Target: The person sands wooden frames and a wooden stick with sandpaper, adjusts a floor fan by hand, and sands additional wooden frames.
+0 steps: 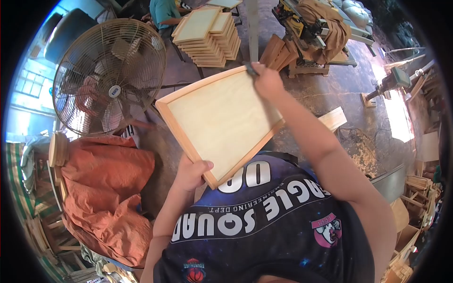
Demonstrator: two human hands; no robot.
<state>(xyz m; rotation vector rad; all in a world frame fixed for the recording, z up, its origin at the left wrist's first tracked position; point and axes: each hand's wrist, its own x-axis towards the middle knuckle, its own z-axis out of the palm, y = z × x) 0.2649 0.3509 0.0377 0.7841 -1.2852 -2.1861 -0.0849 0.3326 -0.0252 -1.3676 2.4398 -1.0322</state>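
A shallow wooden frame with a pale flat panel [222,113] is held tilted in front of my torso. My left hand [192,172] is closed around its near left corner, with the thumb on the rim. At the far right corner, my right hand [268,82] is closed on a small dark pad [251,70], which touches the frame's top rim. The pad's exact kind is unclear, and my fingers hide part of it.
A large standing fan [111,78] is at the left, above an orange cloth [108,193]. Stacked wooden frames [207,37] stand ahead near another person in a teal shirt [163,13]. Brown cloth and machinery [325,30] are at the far right, with wood pieces [413,198] lower right.
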